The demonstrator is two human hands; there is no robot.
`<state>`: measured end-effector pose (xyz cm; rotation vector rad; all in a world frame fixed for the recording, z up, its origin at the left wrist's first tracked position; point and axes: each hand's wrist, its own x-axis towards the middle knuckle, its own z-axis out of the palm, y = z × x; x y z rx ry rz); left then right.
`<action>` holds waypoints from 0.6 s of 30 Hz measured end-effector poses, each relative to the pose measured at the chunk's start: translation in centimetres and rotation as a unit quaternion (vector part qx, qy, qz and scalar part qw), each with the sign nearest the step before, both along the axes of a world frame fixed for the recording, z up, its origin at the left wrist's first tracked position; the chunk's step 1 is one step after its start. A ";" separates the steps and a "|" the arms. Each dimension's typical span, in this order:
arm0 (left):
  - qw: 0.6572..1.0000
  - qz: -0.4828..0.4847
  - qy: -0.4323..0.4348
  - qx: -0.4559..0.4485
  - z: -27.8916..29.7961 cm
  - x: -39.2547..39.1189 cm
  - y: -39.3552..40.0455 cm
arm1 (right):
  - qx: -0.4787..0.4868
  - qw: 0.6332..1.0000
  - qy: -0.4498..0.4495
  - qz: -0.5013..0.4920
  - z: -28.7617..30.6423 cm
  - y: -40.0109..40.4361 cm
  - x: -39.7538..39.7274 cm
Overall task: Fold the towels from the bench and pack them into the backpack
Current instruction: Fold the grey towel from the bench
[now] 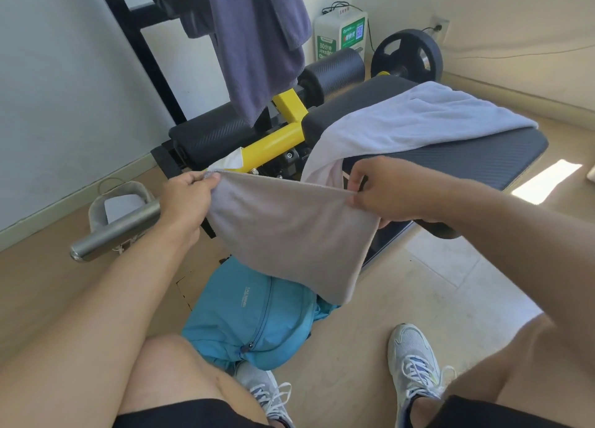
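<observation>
Both hands' fingers — left hand point(186, 192), right hand point(380, 192) — pinched on the grey towel point(289, 234) (top corners), above the backpack point(254, 318)

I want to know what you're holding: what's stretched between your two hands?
In the head view, a soft grey towel hangs between the left hand and right hand, each pinching a top corner.

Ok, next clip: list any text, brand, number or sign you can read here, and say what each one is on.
"30分钟" in white on the green label of the white charging box by the far wall.
The QR code and the other green label text on that box: too small to read.
A small pale brand print on the blue backpack: blurred, not readable.
Nothing legible on the towels, bench or weight plate.
</observation>
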<state>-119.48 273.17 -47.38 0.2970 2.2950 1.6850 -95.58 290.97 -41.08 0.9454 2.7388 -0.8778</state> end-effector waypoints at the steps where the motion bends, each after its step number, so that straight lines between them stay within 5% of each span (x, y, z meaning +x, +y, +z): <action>1: 1.000 -0.004 -0.019 -0.005 -0.1 -0.1 0.0 | -0.040 0.998 0.030 -0.026 0.4 0.2 0.3; 6: 0.996 -0.041 -0.078 0.007 0.3 0.5 0.5 | -0.127 0.985 0.092 -0.076 1.5 0.3 1.0; 11: 0.989 -0.147 -0.017 0.015 2.1 4.2 1.8 | -0.337 0.937 0.091 0.015 1.5 -2.0 1.1; 15: 0.962 -0.272 0.005 0.021 3.6 7.6 2.6 | -0.272 0.954 0.079 0.094 1.4 -2.7 0.9; 18: 0.946 -0.323 -0.013 0.023 4.1 8.9 2.7 | -0.122 0.981 0.121 0.092 1.5 -2.8 0.7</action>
